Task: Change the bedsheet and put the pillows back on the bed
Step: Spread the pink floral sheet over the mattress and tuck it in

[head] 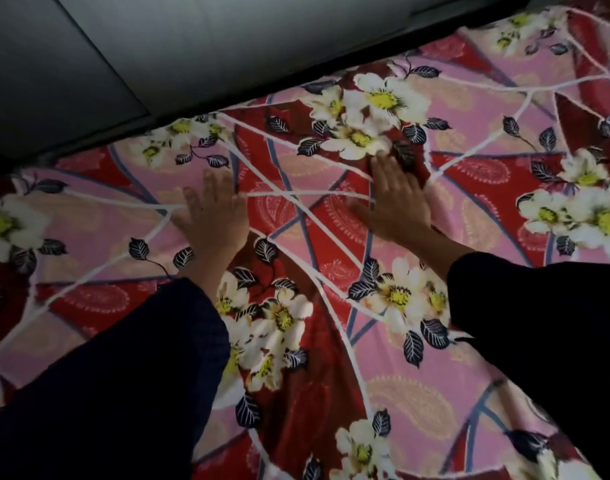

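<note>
A red and pink bedsheet [331, 306] printed with white flowers and dark leaves covers the bed across nearly the whole view. My left hand [211, 211] lies flat on it left of centre, fingers straight and pointing toward the far edge. My right hand [395, 199] presses flat on the sheet right of centre, fingertips on a small raised fold beside a white flower. Both arms wear dark sleeves. The hands look slightly blurred. No pillows are in view.
A grey wall [192, 46] runs along the far edge of the bed, with a dark gap [296, 83] between wall and mattress. The sheet shows soft wrinkles near the middle and lower part.
</note>
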